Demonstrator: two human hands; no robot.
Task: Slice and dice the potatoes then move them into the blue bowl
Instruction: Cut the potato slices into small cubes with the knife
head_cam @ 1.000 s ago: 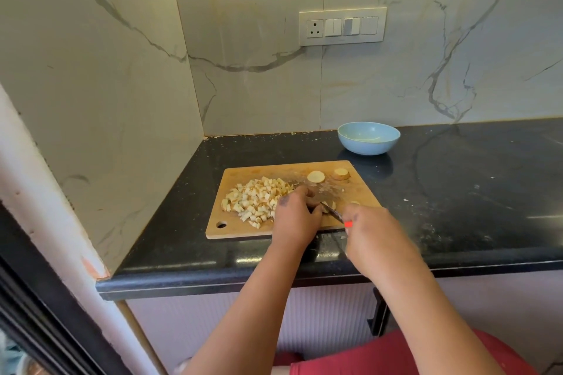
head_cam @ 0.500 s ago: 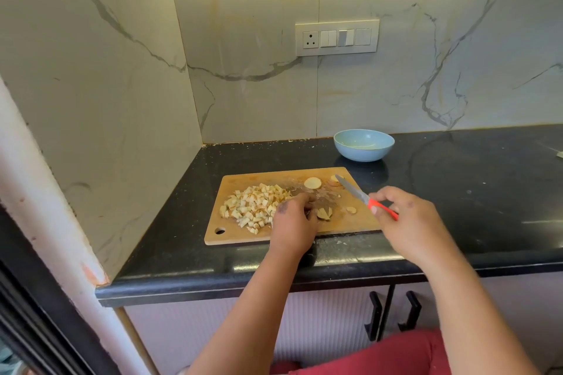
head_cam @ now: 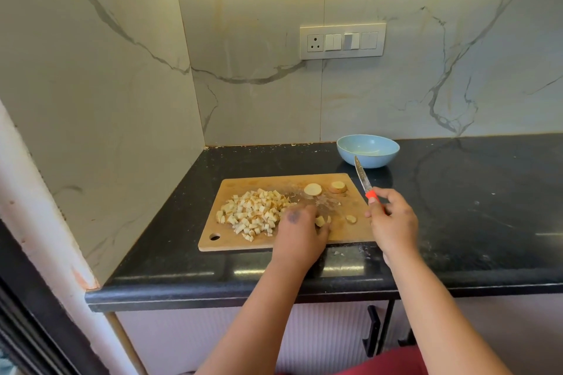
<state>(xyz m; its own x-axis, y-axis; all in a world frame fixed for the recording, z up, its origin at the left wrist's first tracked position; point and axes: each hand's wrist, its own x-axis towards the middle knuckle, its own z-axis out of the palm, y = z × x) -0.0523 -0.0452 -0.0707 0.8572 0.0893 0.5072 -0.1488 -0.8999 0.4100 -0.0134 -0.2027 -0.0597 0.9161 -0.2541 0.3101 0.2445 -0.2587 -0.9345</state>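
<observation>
Two hands busy: right hand grips knife, left hand apparently pinches potato pieces; careless chops risk fingers.

My knife has an orange-red handle. Pale yellow potato cubes lie on a tan cutting board. The bowl is light blue, the counter black, the wall grey-veined white marble.

Potato pieces under left hand
</observation>
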